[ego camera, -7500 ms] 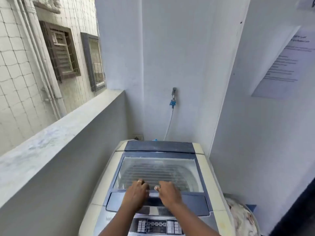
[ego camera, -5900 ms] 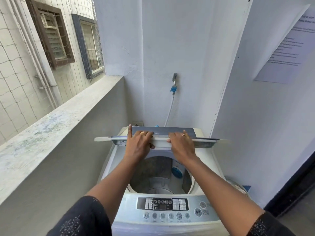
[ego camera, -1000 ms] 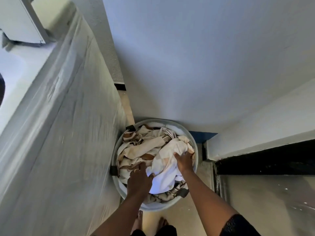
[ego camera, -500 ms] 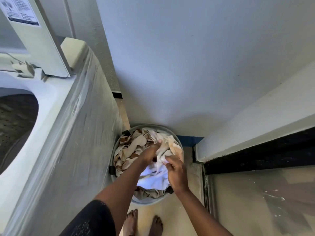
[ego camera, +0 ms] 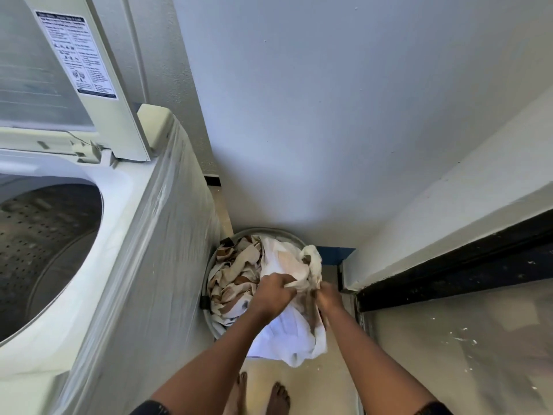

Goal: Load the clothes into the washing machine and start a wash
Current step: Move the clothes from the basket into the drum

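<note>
A top-loading washing machine (ego camera: 149, 265) fills the left, its lid (ego camera: 74, 73) raised and the perforated drum (ego camera: 39, 250) showing no clothes. On the floor to its right stands a round grey basket (ego camera: 270, 232) full of cream and brown patterned clothes (ego camera: 232, 280). My left hand (ego camera: 273, 293) and my right hand (ego camera: 329, 298) both grip a white and cream cloth (ego camera: 294, 333), lifted above the basket with its lower part hanging down over the basket's near side.
A white wall (ego camera: 344, 115) closes the space behind the basket. A black door sill (ego camera: 454, 265) and a glossy floor (ego camera: 463, 354) lie to the right. My bare feet (ego camera: 263, 393) stand on the tiled floor just in front of the basket.
Earlier I lifted the washer lid with both hands, then bent to the basket. In the last second both hands gathered the white cloth and raised it out of the pile.
</note>
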Demonstrator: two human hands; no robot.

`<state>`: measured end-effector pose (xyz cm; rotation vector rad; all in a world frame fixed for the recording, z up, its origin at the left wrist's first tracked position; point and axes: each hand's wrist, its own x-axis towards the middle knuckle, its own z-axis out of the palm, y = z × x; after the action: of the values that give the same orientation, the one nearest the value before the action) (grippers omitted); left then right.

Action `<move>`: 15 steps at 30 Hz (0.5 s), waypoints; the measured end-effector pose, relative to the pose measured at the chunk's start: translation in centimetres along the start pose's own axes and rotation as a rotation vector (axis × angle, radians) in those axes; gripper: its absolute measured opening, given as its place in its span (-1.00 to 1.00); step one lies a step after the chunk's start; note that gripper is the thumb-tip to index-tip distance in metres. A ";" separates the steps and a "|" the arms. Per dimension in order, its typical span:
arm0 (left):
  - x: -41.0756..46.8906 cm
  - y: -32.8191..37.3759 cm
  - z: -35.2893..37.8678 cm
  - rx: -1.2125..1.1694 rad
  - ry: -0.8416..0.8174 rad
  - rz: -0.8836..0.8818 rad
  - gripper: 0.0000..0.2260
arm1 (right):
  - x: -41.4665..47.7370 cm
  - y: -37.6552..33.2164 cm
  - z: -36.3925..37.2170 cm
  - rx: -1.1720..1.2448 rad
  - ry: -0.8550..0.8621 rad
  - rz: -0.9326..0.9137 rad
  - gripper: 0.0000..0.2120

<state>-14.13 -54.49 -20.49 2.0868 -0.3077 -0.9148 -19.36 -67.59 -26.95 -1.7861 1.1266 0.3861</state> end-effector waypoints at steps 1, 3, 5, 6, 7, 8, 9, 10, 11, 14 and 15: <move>-0.2 -0.1 -0.8 0.012 0.015 0.007 -0.85 | -0.3 -0.4 -0.1 0.023 0.035 -0.033 -0.81; -0.5 -0.6 -2.7 0.211 -0.034 -0.004 -0.82 | -1.4 -2.4 -1.1 0.155 0.098 -0.135 -0.82; -0.4 -1.9 -4.3 0.563 -0.207 -0.052 -0.71 | -3.1 -5.7 -2.4 0.208 0.106 -0.233 -0.81; -0.5 -2.5 -5.0 0.707 -0.286 -0.085 -0.65 | -3.9 -7.5 -3.3 0.203 0.100 -0.285 -0.82; -0.7 -2.8 -5.5 0.814 -0.331 -0.111 -0.60 | -4.8 -9.3 -4.3 0.191 0.095 -0.344 -0.82; -1.0 -2.6 -6.1 0.861 -0.340 -0.135 -0.55 | -5.9 -11.1 -5.5 0.184 0.090 -0.402 -0.79; -1.4 -1.8 -6.6 0.862 -0.320 -0.138 -0.52 | -7.2 -13.0 -6.7 0.192 0.085 -0.457 -0.76; -1.9 -0.4 -7.2 0.794 -0.280 -0.125 -0.48 | -8.4 -14.8 -7.7 0.215 0.070 -0.512 -0.74; -2.5 1.5 -7.9 0.653 -0.221 -0.094 -0.44 | -9.8 -16.5 -8.8 0.243 0.058 -0.571 -0.74; -4.8 8.5 -10.1 0.095 -0.023 0.153 -0.36 | -14.6 -22.2 -11.8 0.298 0.095 -0.692 -0.81; -5.5 10.6 -10.7 -0.057 0.058 0.264 -0.33 | -16.0 -24.2 -12.5 0.325 0.104 -0.709 -0.79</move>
<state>-9.46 -52.14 -5.34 1.9600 -0.5070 -0.6965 -10.39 -66.87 3.39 -1.7873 0.5185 -0.3000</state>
